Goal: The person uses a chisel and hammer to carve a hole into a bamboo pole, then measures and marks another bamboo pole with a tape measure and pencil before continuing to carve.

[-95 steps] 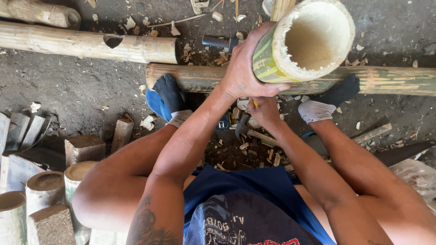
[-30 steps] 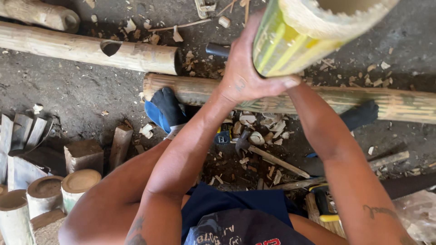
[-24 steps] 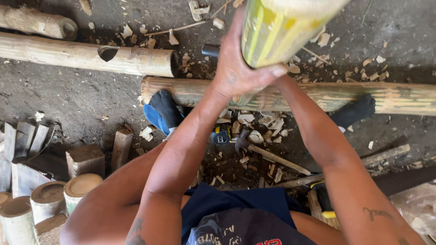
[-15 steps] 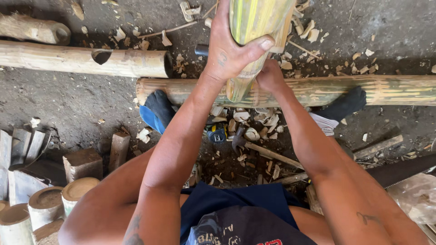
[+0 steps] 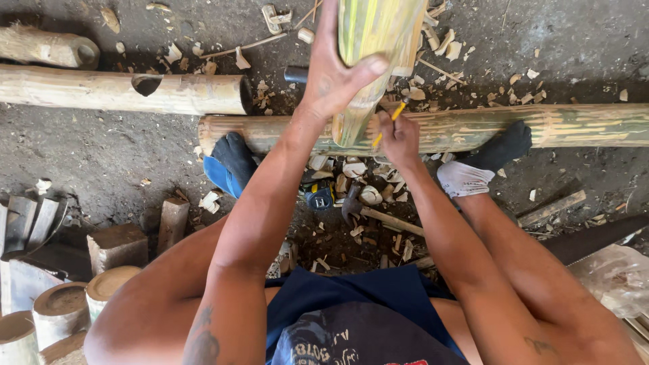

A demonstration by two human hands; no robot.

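- Upper centre of the frame: left hand [image 5: 338,74] wraps a green-and-yellow bamboo section [image 5: 375,47], grip closed around it, thumb across the front; the section stands tilted, its lower end resting on or just above the long bamboo pole [image 5: 541,125] lying across the floor.
- Just below, centre: right hand [image 5: 400,135] is closed on a yellow pencil [image 5: 389,118], tip at the lower end of the held section.
- Progress, judged: marking looks under way; no fresh cut shows on the held piece. Hammer [image 5: 368,209] and tape measure [image 5: 319,196] lie untouched among chips between the feet; handsaw [image 5: 595,236] lies at the right edge.
- Cut bamboo rounds [image 5: 64,311] stand at lower left, so some pieces seem already done.
- Both socked feet [image 5: 233,159] brace against the long pole.
- Change from the earliest frame: the section's open end faced the camera then; now it is swung more upright, the mouth out of view, and the right hand has come up from the floor litter to the piece.
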